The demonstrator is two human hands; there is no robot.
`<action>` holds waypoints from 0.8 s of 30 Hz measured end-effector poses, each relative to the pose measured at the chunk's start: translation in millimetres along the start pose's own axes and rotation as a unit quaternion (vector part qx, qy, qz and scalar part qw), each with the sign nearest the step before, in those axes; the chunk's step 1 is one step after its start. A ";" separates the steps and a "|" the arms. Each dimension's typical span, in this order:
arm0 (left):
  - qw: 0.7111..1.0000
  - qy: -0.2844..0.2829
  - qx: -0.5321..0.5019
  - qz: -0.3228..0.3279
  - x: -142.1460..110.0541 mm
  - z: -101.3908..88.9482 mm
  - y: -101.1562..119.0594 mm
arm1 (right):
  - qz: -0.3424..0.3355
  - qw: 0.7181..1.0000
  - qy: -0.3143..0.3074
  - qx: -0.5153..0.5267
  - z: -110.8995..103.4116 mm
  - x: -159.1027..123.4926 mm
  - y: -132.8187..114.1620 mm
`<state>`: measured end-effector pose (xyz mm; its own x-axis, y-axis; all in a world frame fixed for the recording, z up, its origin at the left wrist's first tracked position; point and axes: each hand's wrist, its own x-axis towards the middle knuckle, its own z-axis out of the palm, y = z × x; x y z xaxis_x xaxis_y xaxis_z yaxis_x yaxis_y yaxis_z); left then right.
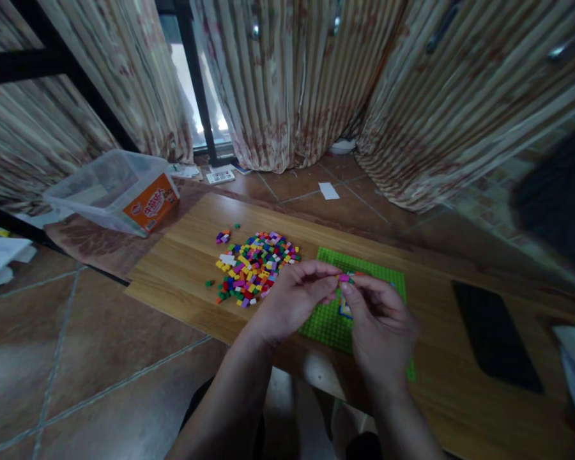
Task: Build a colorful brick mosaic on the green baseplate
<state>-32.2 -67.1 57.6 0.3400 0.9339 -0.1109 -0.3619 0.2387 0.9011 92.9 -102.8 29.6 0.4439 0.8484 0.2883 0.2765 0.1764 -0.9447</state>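
Above a green baseplate (pixel 326 329), my left hand (pixel 294 297) and my right hand (pixel 381 319) meet fingertip to fingertip. Between them is a small magenta toy brick (pixel 344 278), with a bit of green just beneath it. Both hands are closed in a pinch on it. Some blue-edged bricks (pixel 345 309) sit on the baseplate, mostly covered by my right hand. Left of my left hand lies a heap of loose coloured bricks (pixel 256 265) on the wooden table.
A clear plastic bin (pixel 105 188) with an orange label stands on the floor beyond the wooden table (pixel 172 255). A dark flat rectangular thing (pixel 496 335) lies on the table at right. Paper (pixel 328 190) lies on the tiled floor before the curtains (pixel 287 89).
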 end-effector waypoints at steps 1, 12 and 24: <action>1.000 -0.005 0.001 0.005 0.1 1.2 -2.1 | 0.016 1.000 -0.002 0.013 -1.5 1.1 -0.7; 0.996 -0.017 0.081 0.032 1.8 8.4 -13.7 | 0.086 0.990 -0.098 0.053 -23.6 10.1 -2.9; 0.980 -0.035 0.171 0.095 -3.0 14.7 -9.1 | 0.121 0.976 -0.133 0.127 -38.0 15.3 3.4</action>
<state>-17.2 -76.0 55.8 0.3568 0.9298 0.0907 -0.1172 -0.0518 0.9918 133.1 -108.1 36.7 0.2234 0.9741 0.0340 -0.0433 0.0448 -0.9981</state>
